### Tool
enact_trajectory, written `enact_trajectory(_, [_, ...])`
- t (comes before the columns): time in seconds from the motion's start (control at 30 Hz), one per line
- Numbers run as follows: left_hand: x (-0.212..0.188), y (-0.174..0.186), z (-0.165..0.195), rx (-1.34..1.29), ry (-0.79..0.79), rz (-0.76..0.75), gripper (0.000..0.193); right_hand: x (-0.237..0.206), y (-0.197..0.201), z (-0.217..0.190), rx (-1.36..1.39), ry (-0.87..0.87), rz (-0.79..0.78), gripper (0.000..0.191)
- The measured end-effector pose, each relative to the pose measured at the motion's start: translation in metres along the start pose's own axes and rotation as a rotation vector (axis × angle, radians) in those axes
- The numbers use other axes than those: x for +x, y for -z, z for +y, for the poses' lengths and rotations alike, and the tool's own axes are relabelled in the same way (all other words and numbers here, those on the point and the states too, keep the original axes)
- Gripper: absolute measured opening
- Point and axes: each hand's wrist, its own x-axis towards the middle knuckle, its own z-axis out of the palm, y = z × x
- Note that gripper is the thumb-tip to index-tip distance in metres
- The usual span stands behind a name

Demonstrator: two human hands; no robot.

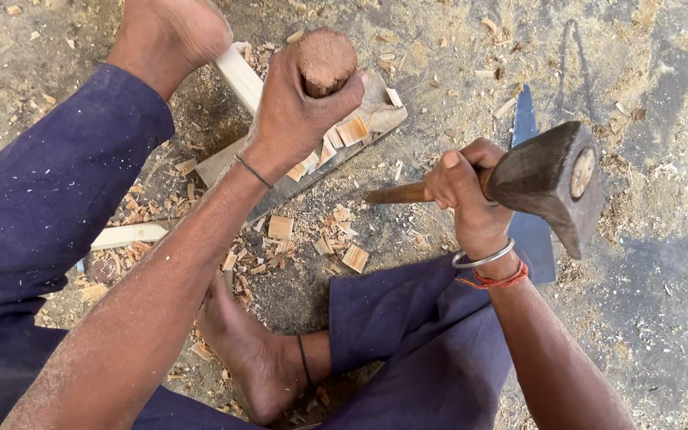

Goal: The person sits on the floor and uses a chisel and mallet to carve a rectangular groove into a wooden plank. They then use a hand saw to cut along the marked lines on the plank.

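Note:
My left hand (292, 111) grips the round brown wooden handle of a chisel (326, 57), held upright over a pale wooden piece (240, 76) that lies on a flat wooden block (224, 163). My right hand (463, 195) holds a hammer by its wooden handle, with the dark heavy hammer head (547, 183) raised to the right of the chisel. My bare foot (173, 32) presses on the far end of the pale piece. The chisel's blade is hidden by my hand.
Pale wood chips (344, 239) litter the dusty ground around the block. A flat blue-grey metal blade (529, 231) lies on the ground under the hammer. My other bare foot (252, 358) and blue trouser legs fill the lower frame. A second pale stick (129, 235) lies at left.

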Motion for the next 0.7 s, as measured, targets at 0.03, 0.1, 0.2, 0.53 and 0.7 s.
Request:
enact_trajectory(0.03, [0.0005,0.0010,0.0011,-0.024,0.011,-0.016,0.030,0.0016,-0.0007,-0.0004,-0.015,0.007,0.000,0.032])
enact_trajectory(0.1, [0.0010,0.0022,0.0029,-0.009,-0.004,-0.013,0.032,0.0037,-0.0020,-0.0012,-0.043,0.021,0.002,0.033])
enact_trajectory(0.2, [-0.0006,0.0026,0.0030,0.026,-0.054,0.025,0.035,0.0044,-0.0034,-0.0025,-0.016,-0.007,0.013,0.031])
enact_trajectory(0.53, [-0.0088,-0.0045,0.0061,0.138,-0.122,0.213,0.048,0.0100,-0.0034,-0.0016,-0.018,-0.002,0.014,0.033])
enact_trajectory(0.7, [-0.0015,0.0020,0.0094,-0.058,0.089,0.104,0.026,0.0111,-0.0007,0.0007,0.014,-0.017,0.024,0.033])
